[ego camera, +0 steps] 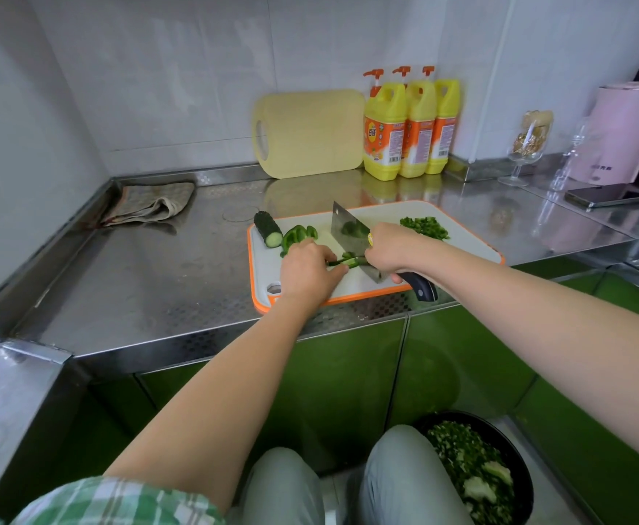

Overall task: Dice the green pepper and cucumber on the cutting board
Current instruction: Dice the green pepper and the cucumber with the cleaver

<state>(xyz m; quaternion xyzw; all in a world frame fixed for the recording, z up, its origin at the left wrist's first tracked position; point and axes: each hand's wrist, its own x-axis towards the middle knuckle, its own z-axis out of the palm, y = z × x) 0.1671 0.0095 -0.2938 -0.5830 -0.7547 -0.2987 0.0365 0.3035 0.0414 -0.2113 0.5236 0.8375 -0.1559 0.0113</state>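
- We took the cutting board [469, 240], white with an orange rim, as our landmark; it lay flat on the steel table [151, 282], close to the table's front edge.
- The left hand [308, 269] rested on the board's near-left part, fingers curled down and pinning a strip of green pepper [342, 261] to the surface.
- The right hand [389, 252] was clenched round the dark handle of a cleaver [342, 227]. The blade stood upright on the board's middle, its edge on the pepper strip just beside the left fingertips.
- More green pepper pieces [299, 234] lay on the board's far-left part, just behind the left hand.
- A cucumber [268, 229] stub lay at the board's far-left corner, cut face toward us, partly over the rim.
- A diced green pile [424, 227] sat on the board's far-right part.
- Behind the board, a yellow board [310, 132] and three detergent bottles [386, 130] stood against the wall.
- Left of the board, well apart, lay a crumpled cloth [151, 202].
- Right of the board we noted a stemmed glass [526, 145], a pink kettle [628, 134] and a phone [609, 195].
- Below the board, on the floor, a black bowl [518, 458] held chopped greens.
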